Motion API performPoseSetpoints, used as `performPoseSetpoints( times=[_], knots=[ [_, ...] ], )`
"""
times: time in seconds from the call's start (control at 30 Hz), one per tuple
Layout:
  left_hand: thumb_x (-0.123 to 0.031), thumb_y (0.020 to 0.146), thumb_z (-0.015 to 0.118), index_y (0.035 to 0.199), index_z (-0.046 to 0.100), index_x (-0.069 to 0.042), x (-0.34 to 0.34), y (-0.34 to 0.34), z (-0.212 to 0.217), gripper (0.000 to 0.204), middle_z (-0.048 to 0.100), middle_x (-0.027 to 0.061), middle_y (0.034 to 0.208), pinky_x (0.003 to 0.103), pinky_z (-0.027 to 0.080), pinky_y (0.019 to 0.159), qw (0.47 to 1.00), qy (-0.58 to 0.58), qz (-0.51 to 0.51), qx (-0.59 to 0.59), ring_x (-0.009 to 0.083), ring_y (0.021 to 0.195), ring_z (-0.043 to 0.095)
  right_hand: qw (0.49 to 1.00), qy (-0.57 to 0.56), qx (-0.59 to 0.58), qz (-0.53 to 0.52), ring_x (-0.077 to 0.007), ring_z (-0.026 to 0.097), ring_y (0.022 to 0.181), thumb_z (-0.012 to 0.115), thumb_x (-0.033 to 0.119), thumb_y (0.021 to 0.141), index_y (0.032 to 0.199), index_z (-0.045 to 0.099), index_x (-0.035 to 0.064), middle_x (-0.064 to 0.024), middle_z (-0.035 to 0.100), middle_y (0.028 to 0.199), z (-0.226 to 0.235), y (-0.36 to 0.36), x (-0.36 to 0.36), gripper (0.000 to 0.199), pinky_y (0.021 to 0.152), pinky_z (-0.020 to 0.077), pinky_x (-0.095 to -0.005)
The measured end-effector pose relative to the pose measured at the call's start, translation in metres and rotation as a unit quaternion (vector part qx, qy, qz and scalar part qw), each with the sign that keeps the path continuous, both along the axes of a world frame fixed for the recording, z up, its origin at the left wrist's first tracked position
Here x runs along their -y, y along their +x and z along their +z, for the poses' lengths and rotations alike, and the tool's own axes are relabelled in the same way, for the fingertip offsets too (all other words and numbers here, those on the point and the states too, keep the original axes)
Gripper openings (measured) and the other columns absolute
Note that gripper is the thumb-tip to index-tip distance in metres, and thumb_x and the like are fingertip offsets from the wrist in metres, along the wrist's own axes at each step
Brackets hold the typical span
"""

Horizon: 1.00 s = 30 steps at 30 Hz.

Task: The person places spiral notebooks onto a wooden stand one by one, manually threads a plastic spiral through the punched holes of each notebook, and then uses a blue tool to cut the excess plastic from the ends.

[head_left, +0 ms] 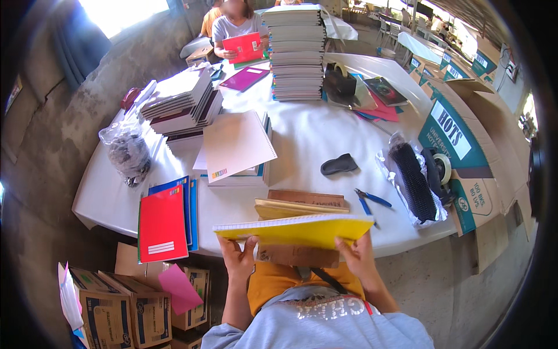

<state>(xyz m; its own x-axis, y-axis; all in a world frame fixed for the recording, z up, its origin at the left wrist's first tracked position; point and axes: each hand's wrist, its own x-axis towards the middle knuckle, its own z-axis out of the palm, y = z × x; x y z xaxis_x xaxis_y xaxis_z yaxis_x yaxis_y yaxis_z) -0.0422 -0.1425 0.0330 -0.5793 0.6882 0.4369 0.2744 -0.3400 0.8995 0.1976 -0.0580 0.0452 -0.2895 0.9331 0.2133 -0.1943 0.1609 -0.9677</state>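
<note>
A yellow-covered notebook [296,231] is held level in front of me, its white page edges facing up and away. My left hand [238,256] closes on its left end, thumb on the cover. At the opposite end, my right hand [357,256] grips it the same way. Partly hidden behind and below the notebook are brown wooden boards [308,198] and a tan padded piece [279,209] at the table's front edge. Blue-handled pliers [372,200] lie just beyond my right hand. Red and blue notebooks [164,221] overhang the edge to the left.
Spiral notebooks [239,142] are piled at centre-left, more [183,102] behind. A tall stack [296,52] stands at the back. A black coil bundle [411,180], tape [443,168] and cartons [465,151] are right; boxes [110,314] lower left. Across the table a person holds a red notebook [243,48].
</note>
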Motion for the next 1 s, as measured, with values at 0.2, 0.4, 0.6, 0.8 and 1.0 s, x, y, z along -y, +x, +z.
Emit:
performPoseSetpoints(
  times=[0.2,0.4,0.6,0.8,1.0],
  knots=[
    [0.001,0.077,0.067,0.123,0.033,-0.004,0.002,0.003,-0.020,0.058,0.045,0.0103,0.117,0.031,0.039,0.090,0.998,-0.033,-0.057,0.014,0.0207,0.108,0.046,0.987,0.096,0.131,0.003,-0.0217,0.057,0.096,0.059,0.010,0.086,0.119,0.038,-0.0021,-0.0142,0.055,0.105,-0.039,0.009,-0.001,0.041,0.084,0.0443,-0.0327],
    [0.001,0.079,0.061,0.112,0.044,0.001,0.014,-0.020,-0.038,0.037,0.062,0.0194,0.084,0.037,0.047,0.066,0.937,-0.231,0.013,-0.261,0.0322,0.075,0.062,0.960,0.128,0.248,0.013,-0.0200,0.058,0.089,0.058,0.011,0.087,0.114,0.043,-0.0032,-0.0173,0.057,0.098,-0.043,0.012,-0.007,0.035,0.079,0.0452,-0.0319],
    [0.000,0.079,0.062,0.104,0.049,-0.001,-0.016,-0.029,0.013,0.028,0.064,0.0149,0.081,0.032,0.047,0.060,0.977,-0.129,0.026,-0.167,0.0244,0.069,0.063,0.985,0.158,0.046,-0.057,-0.0120,0.055,0.086,0.058,0.006,0.086,0.108,0.045,-0.0014,-0.0085,0.058,0.099,0.045,-0.006,-0.038,0.026,0.074,0.0434,-0.0245],
    [-0.002,0.079,0.066,0.099,0.048,0.000,-0.060,-0.044,0.023,0.027,0.063,0.0112,0.076,0.028,0.047,0.061,0.989,-0.086,0.023,-0.120,0.0155,0.065,0.059,0.974,0.211,0.087,-0.009,-0.0078,0.054,0.077,0.061,0.013,0.087,0.102,0.044,0.0034,-0.0046,0.058,0.084,0.101,-0.035,-0.080,0.025,0.068,0.0421,-0.0211],
    [-0.001,0.080,0.064,0.104,0.048,-0.001,-0.065,-0.050,0.003,0.029,0.064,0.0124,0.078,0.027,0.047,0.065,0.996,-0.056,-0.003,-0.073,0.0141,0.069,0.059,0.963,0.248,0.102,0.009,-0.0104,0.058,0.085,0.060,0.012,0.088,0.104,0.046,0.0025,-0.0073,0.063,0.092,0.097,-0.042,-0.085,0.024,0.074,0.0443,-0.0238]
  ],
)
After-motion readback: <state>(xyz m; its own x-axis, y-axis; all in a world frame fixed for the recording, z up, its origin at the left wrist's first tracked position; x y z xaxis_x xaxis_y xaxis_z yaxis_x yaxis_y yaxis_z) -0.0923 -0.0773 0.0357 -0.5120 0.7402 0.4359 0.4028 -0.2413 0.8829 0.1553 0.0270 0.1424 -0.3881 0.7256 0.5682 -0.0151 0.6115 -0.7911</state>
